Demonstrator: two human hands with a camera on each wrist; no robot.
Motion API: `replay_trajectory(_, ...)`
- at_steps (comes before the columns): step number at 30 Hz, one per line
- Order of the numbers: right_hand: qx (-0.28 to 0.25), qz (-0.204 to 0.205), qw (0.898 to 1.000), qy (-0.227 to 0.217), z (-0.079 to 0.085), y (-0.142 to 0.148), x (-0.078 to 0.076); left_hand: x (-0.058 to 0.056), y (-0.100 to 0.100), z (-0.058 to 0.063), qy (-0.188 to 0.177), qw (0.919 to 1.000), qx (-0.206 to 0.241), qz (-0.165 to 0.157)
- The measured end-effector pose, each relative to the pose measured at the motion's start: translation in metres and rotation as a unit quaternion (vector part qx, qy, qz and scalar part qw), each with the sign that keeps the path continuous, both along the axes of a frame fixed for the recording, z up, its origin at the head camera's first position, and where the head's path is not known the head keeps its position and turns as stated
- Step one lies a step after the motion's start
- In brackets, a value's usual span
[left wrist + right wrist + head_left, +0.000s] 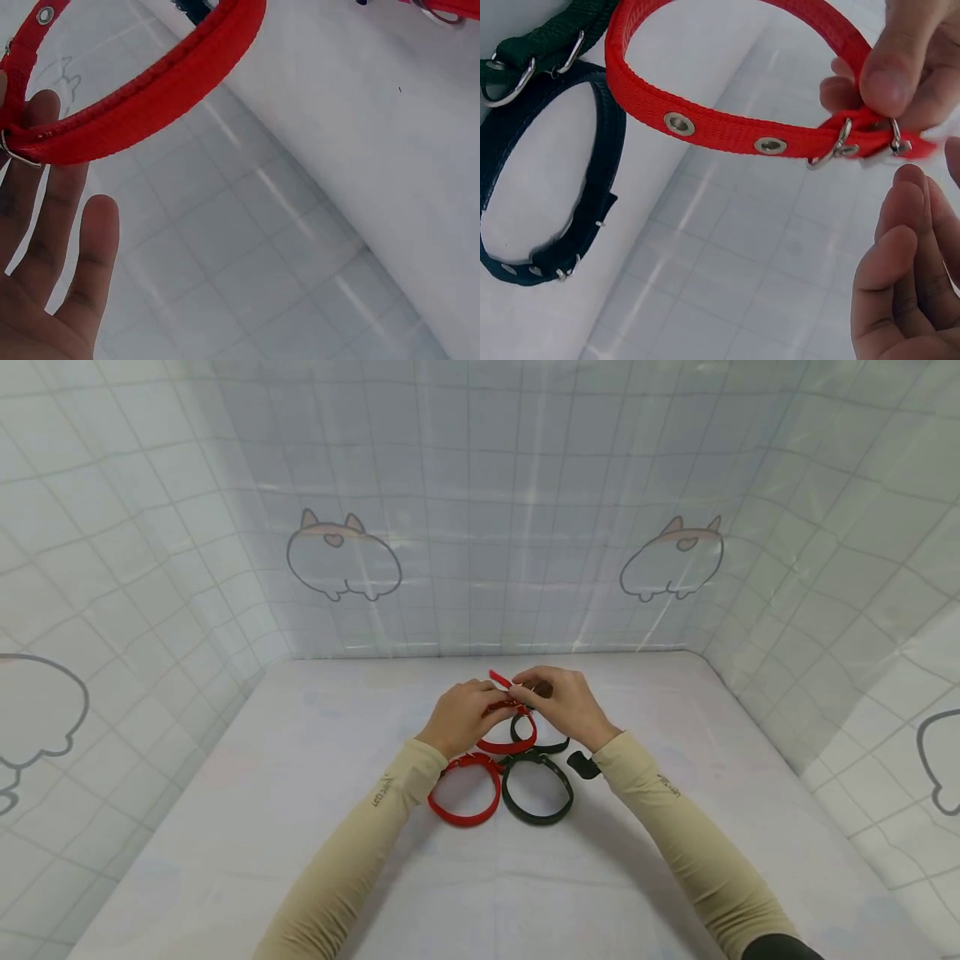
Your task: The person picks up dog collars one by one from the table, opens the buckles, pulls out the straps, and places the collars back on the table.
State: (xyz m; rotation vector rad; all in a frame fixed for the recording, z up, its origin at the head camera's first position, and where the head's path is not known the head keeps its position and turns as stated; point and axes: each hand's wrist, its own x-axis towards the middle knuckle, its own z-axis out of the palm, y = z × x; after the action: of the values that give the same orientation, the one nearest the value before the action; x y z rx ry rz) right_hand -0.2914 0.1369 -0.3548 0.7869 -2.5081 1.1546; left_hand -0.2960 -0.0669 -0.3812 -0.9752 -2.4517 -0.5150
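A red pet collar (506, 747) with metal eyelets is buckled into a loop and raised in front of me. My left hand (468, 710) pinches it beside the buckle; the right wrist view shows its thumb pressed on the red band (727, 133). In the left wrist view that hand's (64, 270) other fingers stretch out below the collar (150, 105). My right hand (566, 697) is at the strap's free end, which is blurred. Its thumb and fingers (900, 255) stand apart around that tip, without a visible grip.
On the white tabletop (300, 827) lie another red collar (465, 820) and a dark green collar (537, 819), side by side. A further dark collar (552, 748) lies behind them. A small black object (582, 765) shows by the right wrist. Grid-patterned sheets (487, 527) enclose the table's back and sides.
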Motion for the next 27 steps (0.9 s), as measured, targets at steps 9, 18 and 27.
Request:
replay_trajectory(9, 0.020, -0.018, 1.000, 0.001, -0.004, 0.015, -0.003, -0.005, -0.012, -0.001, -0.082, 0.9928, 0.085, 0.024)
replay_trajectory(18, -0.007, 0.026, 0.995, -0.091, -0.020, 0.018, -0.005, -0.007, -0.014, 0.001, -0.119, 0.9763, 0.179, -0.026)
replay_trajectory(27, -0.111, 0.060, 0.977, -0.175, -0.006, 0.012, 0.009, -0.004, -0.010, 0.000, -0.147, 0.9611, 0.227, -0.056)
